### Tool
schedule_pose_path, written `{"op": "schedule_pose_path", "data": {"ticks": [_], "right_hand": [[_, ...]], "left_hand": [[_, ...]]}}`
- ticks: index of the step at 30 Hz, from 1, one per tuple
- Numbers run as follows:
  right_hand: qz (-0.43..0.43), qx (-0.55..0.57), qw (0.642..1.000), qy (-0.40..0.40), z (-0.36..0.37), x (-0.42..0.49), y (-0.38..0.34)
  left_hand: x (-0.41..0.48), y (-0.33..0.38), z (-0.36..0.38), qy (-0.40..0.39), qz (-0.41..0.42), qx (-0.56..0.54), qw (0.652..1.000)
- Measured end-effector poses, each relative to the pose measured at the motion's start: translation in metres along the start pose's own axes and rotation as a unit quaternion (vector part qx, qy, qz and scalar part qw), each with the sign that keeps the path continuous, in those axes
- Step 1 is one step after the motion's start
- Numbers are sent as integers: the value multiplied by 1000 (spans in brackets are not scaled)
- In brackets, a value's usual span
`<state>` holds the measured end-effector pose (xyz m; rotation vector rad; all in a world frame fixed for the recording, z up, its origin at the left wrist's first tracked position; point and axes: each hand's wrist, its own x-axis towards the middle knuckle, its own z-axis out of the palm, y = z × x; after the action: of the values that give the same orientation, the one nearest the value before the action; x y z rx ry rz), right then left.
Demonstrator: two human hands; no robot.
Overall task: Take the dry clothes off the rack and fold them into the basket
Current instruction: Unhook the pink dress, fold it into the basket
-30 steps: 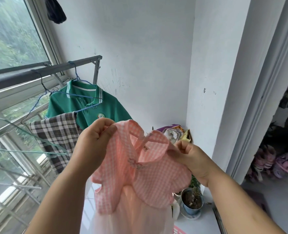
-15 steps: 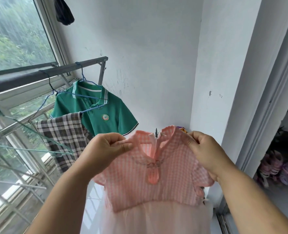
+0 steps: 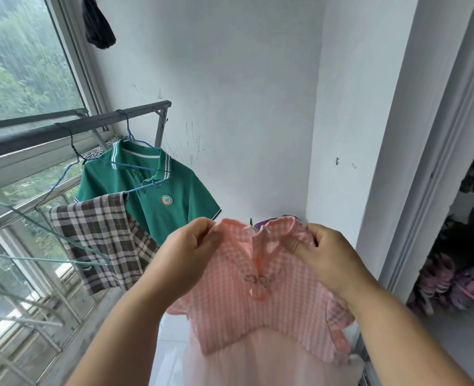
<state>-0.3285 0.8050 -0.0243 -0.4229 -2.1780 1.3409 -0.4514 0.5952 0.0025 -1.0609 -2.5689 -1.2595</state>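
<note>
Pink gingham dress with tulle skirt (image 3: 247, 299), off the grey metal rack (image 3: 71, 129) and unfolded, pinched at its shoulders by left hand (image 3: 187, 257) and right hand (image 3: 325, 254) — green polo shirt (image 3: 158, 199) and plaid cloth (image 3: 102, 240) remain hanging at ten o'clock — basket unseen.

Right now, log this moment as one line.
pink dress: held up by shoulders | left hand: pinching | right hand: pinching | rack: green polo, plaid cloth

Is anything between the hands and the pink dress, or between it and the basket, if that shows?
Nothing stands between them: the left hand and the right hand each pinch a shoulder of the pink dress. No basket shows in this view, so that path cannot be judged.
</note>
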Motion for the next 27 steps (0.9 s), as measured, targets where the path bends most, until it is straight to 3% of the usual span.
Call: {"op": "schedule_pose_path", "data": {"ticks": [8,15,23,27], "right_hand": [[8,-46,998,35,15,-4,-3],[5,125,975,-185,17,-18,-17],[-10,96,991,-91,24,-26,-24],[-36,125,982,-135,25,-30,-27]], "left_hand": [[-2,4,16,-74,3,-13,997],[-5,8,15,-21,14,0,1000],[-13,15,8,-16,-8,-42,999],[-15,17,6,3,-13,-47,999]]}}
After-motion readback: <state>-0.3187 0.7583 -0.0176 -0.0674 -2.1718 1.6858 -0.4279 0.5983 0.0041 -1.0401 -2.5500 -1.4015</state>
